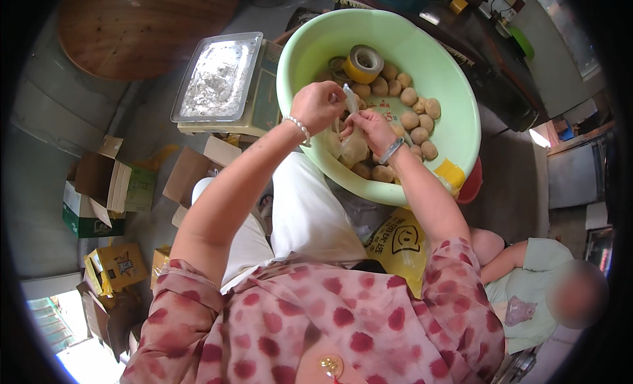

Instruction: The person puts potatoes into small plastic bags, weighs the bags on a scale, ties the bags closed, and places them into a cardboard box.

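Observation:
A thin clear plastic bag (354, 149) with round brown, potato-like pieces inside hangs over a large pale green plastic basin (457, 121). My right hand (376, 130), a bangle on its wrist, pinches the gathered neck of the bag. My left hand (316, 107), with a beaded bracelet, has its curled fingers at the twisted upper end; the fingertips are partly hidden. Many loose round brown pieces (409, 120) lie across the basin floor around the bag. Among them, at the far side, a roll of tape (364, 64) rests with its hole facing up.
Left of the basin stands a weighing scale with a metal tray (217, 77). Opened cardboard boxes (101, 181) sit on the floor at left. A yellow plastic bag (398, 240) lies by my leg. Another person (529, 290) is at the right. A round wooden tabletop (143, 27) is at upper left.

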Available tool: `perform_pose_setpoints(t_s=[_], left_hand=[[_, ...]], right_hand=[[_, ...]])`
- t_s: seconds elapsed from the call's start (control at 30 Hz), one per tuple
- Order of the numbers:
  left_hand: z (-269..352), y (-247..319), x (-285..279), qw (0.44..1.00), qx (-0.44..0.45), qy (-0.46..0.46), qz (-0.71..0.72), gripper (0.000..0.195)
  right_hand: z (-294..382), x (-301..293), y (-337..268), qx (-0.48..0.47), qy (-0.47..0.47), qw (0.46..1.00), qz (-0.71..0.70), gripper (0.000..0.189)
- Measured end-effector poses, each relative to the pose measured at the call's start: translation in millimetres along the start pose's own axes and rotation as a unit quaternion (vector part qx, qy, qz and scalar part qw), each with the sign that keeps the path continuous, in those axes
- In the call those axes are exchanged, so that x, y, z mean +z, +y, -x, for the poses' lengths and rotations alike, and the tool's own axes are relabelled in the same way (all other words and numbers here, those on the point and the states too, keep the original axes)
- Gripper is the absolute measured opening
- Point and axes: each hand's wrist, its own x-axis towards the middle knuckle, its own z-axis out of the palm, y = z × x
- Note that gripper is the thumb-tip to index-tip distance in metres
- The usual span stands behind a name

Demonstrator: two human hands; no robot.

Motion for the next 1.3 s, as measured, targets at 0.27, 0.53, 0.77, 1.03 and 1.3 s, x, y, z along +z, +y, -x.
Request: perform_pose_setpoints(t_s=[0.27, 0.53, 0.77, 1.03, 1.3], left_hand=[[-17, 38, -9, 0.926, 0.250, -0.167, -0.228, 0.012], [-34, 13, 17, 0.984, 0.139, -0.111, 0.008, 0.017], [-30, -33, 37, 0.933, -0.110, -0.174, 0.296, 0.048], [-29, -49, 47, 0.929, -0.184, -0.209, 0.243, 0.028], [-26, -49, 43, 0.904, -0.142, -0.305, 0.264, 0.026]], right_hand=[[-8, 9, 6, -0.040, -0.013, 0.984, 0.171, 0.010], [10, 12, -18, -0.027, -0.025, 0.964, 0.265, 0.026], [4, -3, -23, -0.025, -0.065, 0.993, 0.098, 0.020], [2, -15, -15, -0.128, -0.045, 0.964, 0.230, 0.007], [-1, 4, -7, -0.338, 0.078, 0.747, 0.566, 0.016]])
